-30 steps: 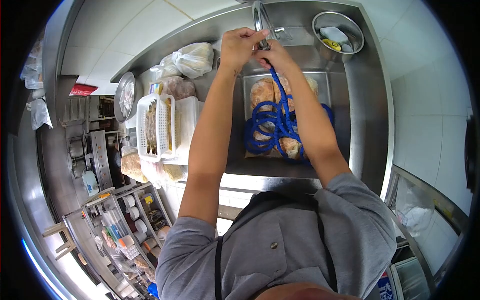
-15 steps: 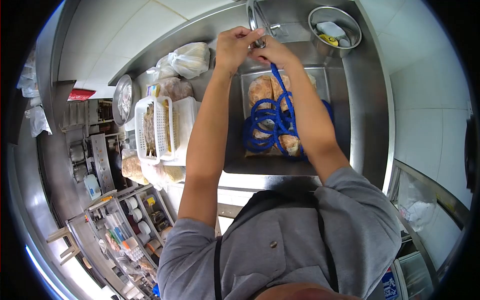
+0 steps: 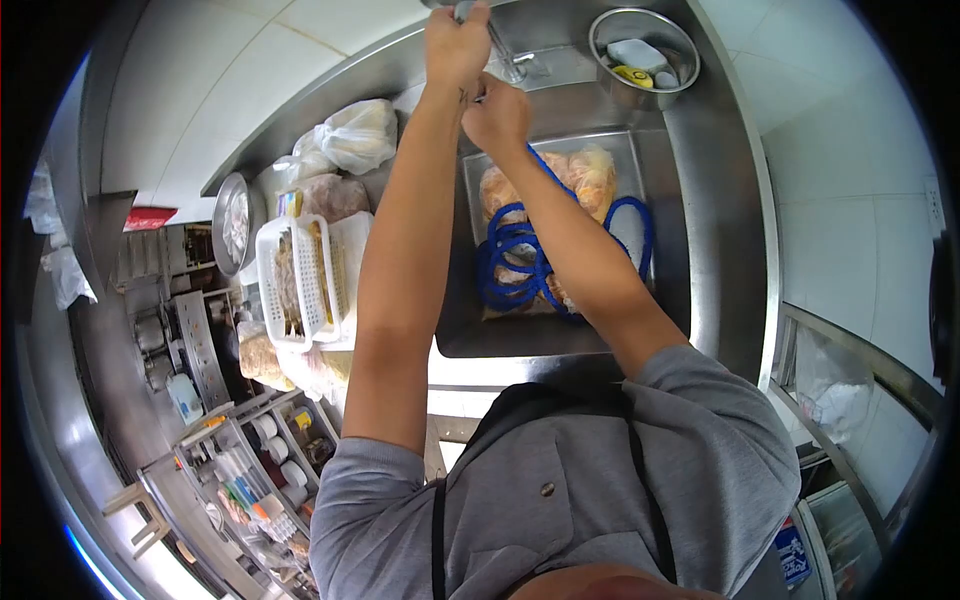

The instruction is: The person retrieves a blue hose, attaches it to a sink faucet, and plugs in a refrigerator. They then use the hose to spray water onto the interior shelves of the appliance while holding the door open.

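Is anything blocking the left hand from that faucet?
Nothing visible: the left hand is on the faucet. Just below, the right hand seems closed on the upper end of the blue hose, though its grip is partly hidden.

The hose (image 3: 649,240) is bright blue, the tap (image 3: 515,72) shiny silver. The bags in the sink (image 3: 595,178) look mottled orange and brown; the sink (image 3: 462,338) is silver-grey. The basket (image 3: 319,278) is white, patterned with holes. The shirt (image 3: 505,500) is plain grey, the straps (image 3: 439,540) black, the packet (image 3: 150,218) red. White wall tiles (image 3: 180,110) have tan joints.
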The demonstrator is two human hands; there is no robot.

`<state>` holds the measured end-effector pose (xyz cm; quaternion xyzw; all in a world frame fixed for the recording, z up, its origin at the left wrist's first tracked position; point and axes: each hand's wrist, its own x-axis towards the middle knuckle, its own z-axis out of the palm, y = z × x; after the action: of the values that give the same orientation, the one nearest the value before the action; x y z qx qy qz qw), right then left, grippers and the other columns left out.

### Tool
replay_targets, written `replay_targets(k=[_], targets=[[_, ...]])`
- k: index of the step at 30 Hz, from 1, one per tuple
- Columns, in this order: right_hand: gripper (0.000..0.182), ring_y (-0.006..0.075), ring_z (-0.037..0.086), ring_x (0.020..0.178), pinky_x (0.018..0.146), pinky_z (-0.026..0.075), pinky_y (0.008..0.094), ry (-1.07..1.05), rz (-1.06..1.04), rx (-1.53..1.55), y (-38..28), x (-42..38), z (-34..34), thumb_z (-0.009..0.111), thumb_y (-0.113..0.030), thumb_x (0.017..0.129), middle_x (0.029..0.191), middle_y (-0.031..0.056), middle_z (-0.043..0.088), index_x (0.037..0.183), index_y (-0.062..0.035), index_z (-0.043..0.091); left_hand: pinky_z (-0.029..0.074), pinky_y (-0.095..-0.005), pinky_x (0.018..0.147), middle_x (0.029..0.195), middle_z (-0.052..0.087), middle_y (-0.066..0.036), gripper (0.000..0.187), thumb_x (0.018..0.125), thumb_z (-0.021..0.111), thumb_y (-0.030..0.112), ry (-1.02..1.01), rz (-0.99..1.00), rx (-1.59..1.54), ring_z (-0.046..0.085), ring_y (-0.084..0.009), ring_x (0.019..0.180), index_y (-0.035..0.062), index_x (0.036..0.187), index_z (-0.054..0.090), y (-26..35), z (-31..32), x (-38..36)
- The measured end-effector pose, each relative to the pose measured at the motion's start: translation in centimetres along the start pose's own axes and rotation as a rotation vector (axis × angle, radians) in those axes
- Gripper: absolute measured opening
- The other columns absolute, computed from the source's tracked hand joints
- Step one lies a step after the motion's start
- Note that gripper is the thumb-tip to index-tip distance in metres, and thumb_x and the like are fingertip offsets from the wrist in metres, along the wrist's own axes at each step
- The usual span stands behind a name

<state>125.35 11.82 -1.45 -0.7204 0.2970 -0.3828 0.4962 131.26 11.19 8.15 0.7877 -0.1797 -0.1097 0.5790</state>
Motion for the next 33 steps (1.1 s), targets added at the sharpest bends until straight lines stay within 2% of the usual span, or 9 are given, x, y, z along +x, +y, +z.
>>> replay_targets(k=[7, 17, 19, 21, 22, 23, 26, 29, 33], targets=[[0.022, 0.0401, 0.063, 0.077, 0.07, 0.049, 0.0481, -0.273, 0.015, 0.015, 0.3, 0.6, -1.2, 0.063, -0.027, 0.073, 0.077, 0.0198, 0.066, 0.08, -0.0067, 0.068, 0.042, -0.0302, 0.041, 0.065, 0.058, -0.008, 0.033, 0.093, 0.057, 0.025, 0.1, 0.086, 0.241, 0.051, -0.0147, 0.045, -0.0067, 0.102, 0.057, -0.5, 0.4, -0.1], [0.038, 0.0383, 0.064, 0.091, 0.083, 0.05, 0.0445, -0.519, -0.11, -0.019, 1.1, 2.4, -2.3, 0.07, -0.038, 0.071, 0.091, 0.0181, 0.068, 0.093, -0.0068, 0.067, 0.043, -0.0281, 0.045, 0.072, 0.058, -0.007, 0.034, 0.095, 0.054, 0.025, 0.085, 0.034, 0.162, 0.051, -0.013, 0.05, -0.0051, 0.111, 0.054, -1.4, -0.5, 0.6], [0.059, 0.0266, 0.062, 0.103, 0.087, 0.048, 0.0368, -0.647, -0.309, 0.14, 4.2, 2.4, -2.7, 0.074, -0.045, 0.075, 0.111, 0.0128, 0.065, 0.118, -0.0072, 0.056, 0.053, -0.0311, 0.06, 0.087, 0.062, -0.013, 0.022, 0.089, 0.056, 0.014, 0.077, 0.777, 1.069, 0.062, -0.0204, 0.066, -0.002, 0.103, 0.053, -4.3, -2.3, 2.1], [0.047, 0.0211, 0.061, 0.103, 0.087, 0.048, 0.0329, -0.721, -0.153, 0.183, 7.5, 2.2, -7.4, 0.069, -0.035, 0.082, 0.111, 0.0116, 0.064, 0.117, -0.0057, 0.056, 0.053, -0.0377, 0.08, 0.108, 0.06, -0.023, 0.044, 0.09, 0.059, 0.028, -0.052, -0.071, -0.113, 0.063, -0.0303, 0.093, -0.006, 0.116, 0.05, -2.3, -2.5, -2.2], [0.043, 0.0218, 0.062, 0.098, 0.083, 0.049, 0.0321, -0.732, -0.002, 0.289, 11.3, 2.5, -8.7, 0.068, -0.034, 0.083, 0.106, 0.0137, 0.065, 0.114, -0.0045, 0.057, 0.05, -0.0333, 0.071, 0.093, 0.06, -0.015, 0.038, 0.093, 0.055, 0.029, -0.002, 0.053, -0.09, 0.06, -0.0218, 0.079, -0.0045, 0.112, 0.053, -2.5, -3.1, -3.6], [0.026, 0.0165, 0.061, 0.096, 0.083, 0.05, 0.0293, -0.654, 0.163, 0.219, 14.6, 1.6, -10.5, 0.061, -0.012, 0.088, 0.108, 0.0056, 0.065, 0.114, -0.0078, 0.061, 0.047, -0.0288, 0.061, 0.077, 0.06, -0.007, 0.034, 0.096, 0.052, 0.029, 0.05, 0.184, -0.068, 0.056, -0.0133, 0.064, -0.003, 0.108, 0.056, -2.5, -3.8, -4.9], [0.022, 0.0289, 0.066, 0.091, 0.081, 0.05, 0.041, -0.224, 0.505, -0.479, 27.0, -5.0, -13.2, 0.059, -0.024, 0.081, 0.093, 0.0157, 0.069, 0.093, -0.0083, 0.069, 0.047, -0.0275, 0.071, 0.085, 0.059, -0.005, 0.034, 0.097, 0.052, 0.033, 0.085, -0.024, -0.066, 0.056, -0.0124, 0.077, 0.0014, 0.107, 0.056, -6.9, -7.3, -11.3], [0.027, 0.034, 0.063, 0.099, 0.086, 0.049, 0.045, -0.676, 0.516, -0.79, 34.0, -11.9, -14.7, 0.05, -0.02, 0.085, 0.101, 0.0167, 0.066, 0.104, -0.0189, 0.069, 0.047, -0.025, 0.066, 0.085, 0.059, -0.003, 0.033, 0.098, 0.052, 0.034, -0.028, -0.287, 0.041, 0.055, -0.0102, 0.074, 0.0037, 0.109, 0.059, -12.0, -9.4, -19.5], [0.03, 0.0338, 0.054, 0.114, 0.093, 0.047, 0.0454, -0.785, 0.43, -0.953, 34.7, -16.3, -14.3, 0.054, -0.033, 0.089, 0.121, 0.014, 0.056, 0.114, -0.0194, 0.065, 0.047, -0.0225, 0.062, 0.086, 0.06, -0.004, 0.036, 0.099, 0.049, 0.033, -0.09, -0.647, 0.046, 0.055, -0.0086, 0.07, 0.0025, 0.116, 0.057, -17.5, -10.9, -29.3]])
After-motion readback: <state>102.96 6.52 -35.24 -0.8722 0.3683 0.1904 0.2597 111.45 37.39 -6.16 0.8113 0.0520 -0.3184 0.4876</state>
